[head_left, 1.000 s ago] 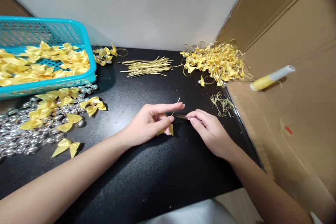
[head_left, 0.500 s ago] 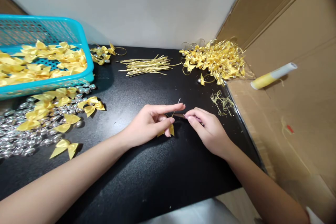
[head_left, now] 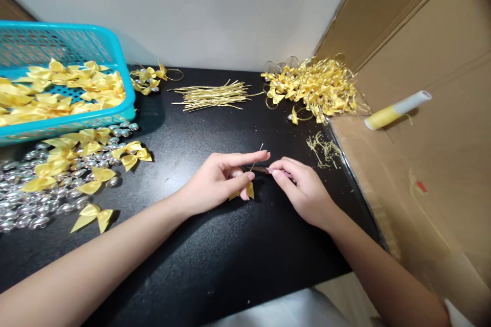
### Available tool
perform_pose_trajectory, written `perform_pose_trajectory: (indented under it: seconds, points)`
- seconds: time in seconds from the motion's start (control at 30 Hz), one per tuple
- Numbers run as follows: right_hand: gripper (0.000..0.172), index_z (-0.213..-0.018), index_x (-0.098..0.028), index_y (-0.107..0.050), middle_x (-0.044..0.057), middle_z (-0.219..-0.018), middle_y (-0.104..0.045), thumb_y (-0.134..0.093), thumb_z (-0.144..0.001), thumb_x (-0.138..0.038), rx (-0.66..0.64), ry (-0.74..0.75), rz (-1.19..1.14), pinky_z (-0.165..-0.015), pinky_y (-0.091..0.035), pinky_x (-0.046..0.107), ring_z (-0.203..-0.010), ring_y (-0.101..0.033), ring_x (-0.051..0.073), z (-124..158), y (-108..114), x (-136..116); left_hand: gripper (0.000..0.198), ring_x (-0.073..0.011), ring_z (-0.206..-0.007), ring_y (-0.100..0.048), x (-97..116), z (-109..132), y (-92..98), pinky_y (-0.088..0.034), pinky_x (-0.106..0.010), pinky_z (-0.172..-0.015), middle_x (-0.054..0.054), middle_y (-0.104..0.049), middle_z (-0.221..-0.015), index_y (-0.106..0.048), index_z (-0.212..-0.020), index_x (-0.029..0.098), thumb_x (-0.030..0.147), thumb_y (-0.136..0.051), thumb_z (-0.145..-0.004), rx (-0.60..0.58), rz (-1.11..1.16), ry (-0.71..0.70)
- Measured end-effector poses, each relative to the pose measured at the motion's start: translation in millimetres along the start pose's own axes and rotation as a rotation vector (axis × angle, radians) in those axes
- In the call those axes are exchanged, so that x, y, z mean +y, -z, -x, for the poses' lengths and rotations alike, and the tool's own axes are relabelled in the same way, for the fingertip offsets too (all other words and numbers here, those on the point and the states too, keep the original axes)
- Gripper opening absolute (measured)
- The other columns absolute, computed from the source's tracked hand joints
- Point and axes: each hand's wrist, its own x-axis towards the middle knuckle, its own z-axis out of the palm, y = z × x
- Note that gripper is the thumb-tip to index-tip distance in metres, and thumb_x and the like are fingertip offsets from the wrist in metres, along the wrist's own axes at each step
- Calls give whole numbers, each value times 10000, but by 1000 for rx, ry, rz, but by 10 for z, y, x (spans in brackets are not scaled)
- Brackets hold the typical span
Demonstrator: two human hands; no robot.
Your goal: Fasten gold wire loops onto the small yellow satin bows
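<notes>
Centred over the black table, my left hand [head_left: 226, 180] is closed, thumb pinching a yellow ribbon bow [head_left: 250, 190] with a gold cord [head_left: 261, 149] whose end sticks up past my extended index finger. Most of the bow is hidden under the fingers. To its right, my right hand [head_left: 301, 186] grips small scissors [head_left: 262, 169] by a pinkish handle. Their blades point left and meet the cord beside my left thumb; whether they are parted I cannot tell.
A turquoise basket [head_left: 128, 74] of yellow bows stands at the left, with silver beads [head_left: 23, 204] in front. Gold cord lengths [head_left: 215, 96] lie at the back. Finished-looking bow loops [head_left: 314, 87] are heaped back right, near cord scraps [head_left: 324, 149]. Cardboard [head_left: 422, 61] borders the right side.
The whole view has shifted very slightly. Both hands keep the same pose, with the scissor blades still at the cord.
</notes>
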Motion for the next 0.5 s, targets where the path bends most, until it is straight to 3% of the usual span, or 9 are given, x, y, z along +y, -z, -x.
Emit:
perform_pose_trajectory:
  seconds: [0.3,0.43,0.5]
  points:
    - [219,-850,-194,-609,13,-832,-653,-451,-967,-289,-1,4,39,-750,-422,287,-793,-600,149,-6,-30,-4,484,-50,-488,-597,-8,-7,-9,-470,-186,-482,-143,-654,-1298,-627,-1308,207,186,-659,-826,-8,53,-14]
    - [241,-869,-205,-618,17,-873,-682,-426,-975,-302,-33,-14,73,-761,-427,300,-834,-625,166,11,26,45,507,-67,-479,-602,-9,-9,1,-452,-184,-479,-137,-745,-1115,-605,-1331,190,179,-651,-826,-3,29,6]
    - [258,-920,-207,-632,33,-920,-692,-410,-977,-325,24,-28,101,-778,-441,308,-872,-635,181,26,164,168,519,-71,-474,-601,-6,-14,7,-451,-187,-487,-132,-762,-1056,-597,-1340,186,189,-656,-824,-4,16,11]
